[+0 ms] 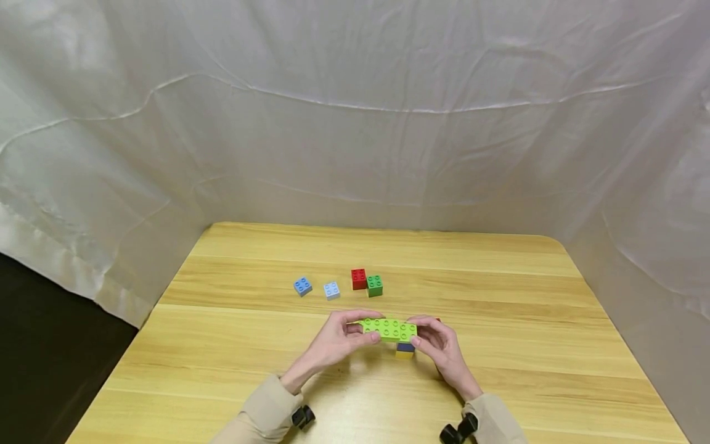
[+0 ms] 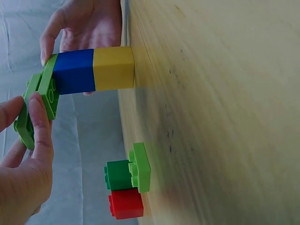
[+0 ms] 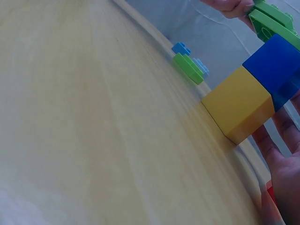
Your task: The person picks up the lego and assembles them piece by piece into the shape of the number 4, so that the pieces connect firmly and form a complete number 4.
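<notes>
A yellow block (image 2: pixel 114 68) stands on the table with a blue block (image 2: pixel 74 71) on top of it. Above the blue one sits a lower lime green brick (image 2: pixel 48 89), jutting out to the left. My left hand (image 1: pixel 341 336) pinches an upper lime green brick (image 1: pixel 383 328) between thumb and fingers; it overlaps the lower one and looks slightly tilted in the left wrist view. My right hand (image 1: pixel 444 348) grips the right end of the lower lime green brick, thumb on the near side and fingers behind.
Farther back lie a blue brick (image 1: pixel 302 286), a light blue brick (image 1: pixel 331 290), a red brick (image 1: pixel 359 279) and a green brick (image 1: pixel 374 285). Another lime green brick (image 3: pixel 188 68) lies on the table, mostly hidden behind my left hand in the head view. Another red piece (image 1: pixel 438 319) shows behind my right hand.
</notes>
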A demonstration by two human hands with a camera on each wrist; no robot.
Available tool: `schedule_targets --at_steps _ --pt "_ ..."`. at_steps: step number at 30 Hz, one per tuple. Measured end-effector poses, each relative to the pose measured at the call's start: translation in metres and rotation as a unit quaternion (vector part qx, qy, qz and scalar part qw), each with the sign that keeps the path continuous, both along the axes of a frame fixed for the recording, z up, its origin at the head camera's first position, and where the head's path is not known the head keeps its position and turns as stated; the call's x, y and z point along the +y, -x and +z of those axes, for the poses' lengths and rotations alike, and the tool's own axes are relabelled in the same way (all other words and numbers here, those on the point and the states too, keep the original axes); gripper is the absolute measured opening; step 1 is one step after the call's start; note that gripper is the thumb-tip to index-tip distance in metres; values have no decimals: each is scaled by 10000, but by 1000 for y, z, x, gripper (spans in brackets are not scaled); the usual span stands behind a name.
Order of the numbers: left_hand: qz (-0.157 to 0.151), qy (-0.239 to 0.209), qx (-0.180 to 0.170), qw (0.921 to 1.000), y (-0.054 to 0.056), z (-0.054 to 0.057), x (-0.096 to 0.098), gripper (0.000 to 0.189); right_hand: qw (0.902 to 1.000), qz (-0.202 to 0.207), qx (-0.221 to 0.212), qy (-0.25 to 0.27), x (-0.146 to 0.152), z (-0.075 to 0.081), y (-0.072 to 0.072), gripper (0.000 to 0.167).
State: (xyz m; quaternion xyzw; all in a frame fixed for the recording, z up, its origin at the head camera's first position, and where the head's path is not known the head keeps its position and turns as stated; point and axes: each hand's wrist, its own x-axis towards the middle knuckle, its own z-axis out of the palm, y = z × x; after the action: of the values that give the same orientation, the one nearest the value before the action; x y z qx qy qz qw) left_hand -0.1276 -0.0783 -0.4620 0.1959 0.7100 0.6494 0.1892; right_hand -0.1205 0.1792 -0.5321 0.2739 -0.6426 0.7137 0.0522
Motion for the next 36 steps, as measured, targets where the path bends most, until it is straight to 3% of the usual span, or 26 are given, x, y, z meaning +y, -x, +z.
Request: schedule_targets --at_steps 9,15,36 --pt "392 655 764 9942 1 3 8 38 10000 2 -12 -7 0 0 0 28" --pt "291 893 1171 9887 2 6 12 37 10000 0 -29 6 0 0 0 28" --pt "63 1181 1257 9850 6 10 13 39 9998 -95 -146 -55 0 2 -1 28"
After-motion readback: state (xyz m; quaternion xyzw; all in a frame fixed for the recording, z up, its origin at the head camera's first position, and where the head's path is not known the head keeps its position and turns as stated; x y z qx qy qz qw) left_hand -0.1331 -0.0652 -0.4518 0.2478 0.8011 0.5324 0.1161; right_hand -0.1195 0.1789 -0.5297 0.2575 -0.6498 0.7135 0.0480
